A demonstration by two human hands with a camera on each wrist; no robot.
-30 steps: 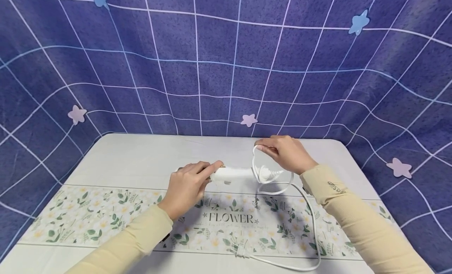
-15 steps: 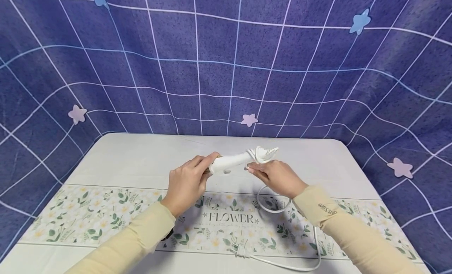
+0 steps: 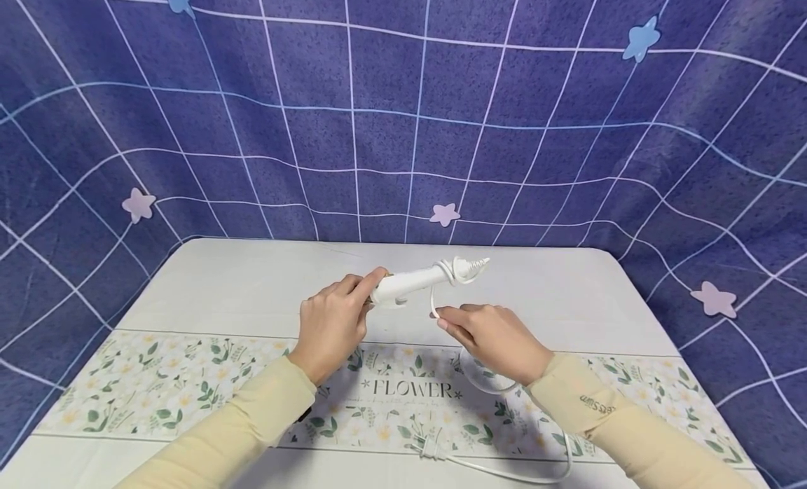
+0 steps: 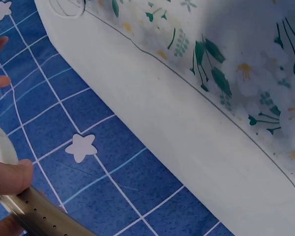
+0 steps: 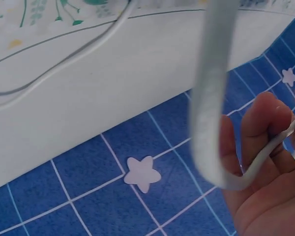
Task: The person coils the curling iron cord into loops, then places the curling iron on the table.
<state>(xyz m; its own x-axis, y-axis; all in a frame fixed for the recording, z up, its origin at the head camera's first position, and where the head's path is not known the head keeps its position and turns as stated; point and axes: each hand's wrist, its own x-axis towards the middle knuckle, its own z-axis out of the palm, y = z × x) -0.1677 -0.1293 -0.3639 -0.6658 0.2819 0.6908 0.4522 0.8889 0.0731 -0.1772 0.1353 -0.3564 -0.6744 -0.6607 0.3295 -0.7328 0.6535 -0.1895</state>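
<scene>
A white curling iron (image 3: 406, 284) is held up over the table, its handle pointing right and slightly up. My left hand (image 3: 330, 324) grips it at the handle's left end; the perforated bronze-coloured metal part (image 4: 42, 214) shows beside the fingers in the left wrist view. White cord (image 3: 445, 270) is looped around the handle's right end, near the ribbed strain relief (image 3: 478, 265). Below the handle, my right hand (image 3: 501, 338) pinches the cord between thumb and fingers. In the right wrist view, the slack cord (image 5: 211, 98) runs across the palm.
The two-pronged plug (image 3: 430, 447) lies near the table's front, its cord curving right towards the right forearm. A flower-printed band crosses the white tablecloth (image 3: 252, 279). Behind the table hangs a blue grid-patterned curtain (image 3: 378, 139) with star shapes.
The right hand has brought the cord from above the handle round to below it, leaving loops on the handle. The curling iron has risen and tilted, with the left hand still gripping it.
</scene>
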